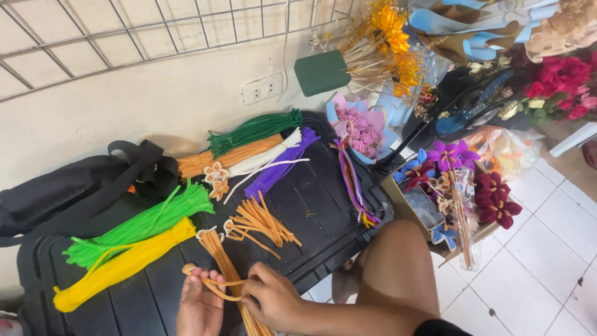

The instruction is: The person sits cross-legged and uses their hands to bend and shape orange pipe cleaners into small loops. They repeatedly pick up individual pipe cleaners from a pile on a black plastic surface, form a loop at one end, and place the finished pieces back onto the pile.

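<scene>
With both my left hand (pixel 199 305) and right hand (pixel 273 297) fingers pinched on the fuzzy orange pipe cleaner (pixel 217 285), I'd bend slowly, keeping loops even.

My left hand (pixel 199 305) is bare: no glove, ring or band shows on the fingers, and its wrist is cut off by the lower edge of the view. My right hand (pixel 273 298) is likewise bare, with no watch or bracelet at the wrist. My right forearm is uncovered along its whole visible length. A dark, near-black edge of clothing shows at the bottom of the view. My knee and lower leg are uncovered, and my foot is bare, without sock or shoe.
</scene>
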